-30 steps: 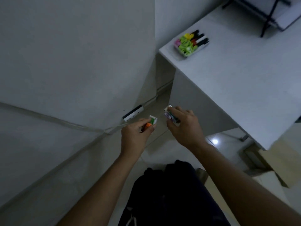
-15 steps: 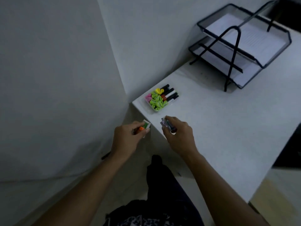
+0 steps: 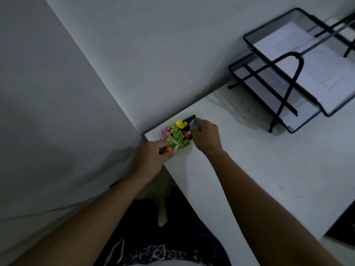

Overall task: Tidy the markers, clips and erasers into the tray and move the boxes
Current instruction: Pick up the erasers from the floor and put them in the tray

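A small clear tray [image 3: 163,135] sits at the near left corner of the white desk [image 3: 259,169]. It holds green, yellow and pink clips [image 3: 177,132] and black markers [image 3: 190,118]. My left hand [image 3: 153,156] is shut on a small white box with orange and green print [image 3: 172,147], held over the tray's near edge. Over the tray's right side, my right hand [image 3: 206,137] grips a second small box with dark print [image 3: 195,125]. Part of the tray is hidden by both hands.
A black two-tier mesh paper tray [image 3: 299,73] with printed sheets stands at the back right of the desk. Grey walls [image 3: 76,73] meet in a corner just left of the desk. A dark object [image 3: 342,227] lies at the desk's right edge.
Both hands have risen from below the desk edge and moved forward to the tray, each still holding its box. The view has swung up onto the desk.
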Demonstrator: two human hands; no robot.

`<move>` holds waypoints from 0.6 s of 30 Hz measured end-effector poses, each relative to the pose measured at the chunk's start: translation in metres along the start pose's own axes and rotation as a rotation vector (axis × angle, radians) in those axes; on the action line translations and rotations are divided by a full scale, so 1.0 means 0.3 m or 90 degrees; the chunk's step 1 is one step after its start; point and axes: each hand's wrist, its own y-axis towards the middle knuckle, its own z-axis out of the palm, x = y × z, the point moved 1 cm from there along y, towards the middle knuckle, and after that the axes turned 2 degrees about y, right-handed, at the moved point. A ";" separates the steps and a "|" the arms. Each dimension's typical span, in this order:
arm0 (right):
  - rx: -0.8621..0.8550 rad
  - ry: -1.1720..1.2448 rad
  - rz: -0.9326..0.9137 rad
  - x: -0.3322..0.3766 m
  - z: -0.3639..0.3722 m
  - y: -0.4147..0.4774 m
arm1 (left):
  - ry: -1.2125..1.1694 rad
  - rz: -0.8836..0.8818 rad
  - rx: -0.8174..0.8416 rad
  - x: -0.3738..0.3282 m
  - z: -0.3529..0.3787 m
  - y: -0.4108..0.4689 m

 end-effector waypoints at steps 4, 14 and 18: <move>0.005 -0.059 0.014 -0.029 0.016 0.089 | 0.002 -0.020 0.002 -0.009 0.018 0.057; 0.002 -0.103 -0.011 -0.005 0.064 0.139 | -0.008 -0.049 0.020 -0.027 0.020 0.115; -0.019 -0.073 -0.033 -0.009 0.066 0.136 | -0.008 -0.055 0.000 -0.028 0.009 0.114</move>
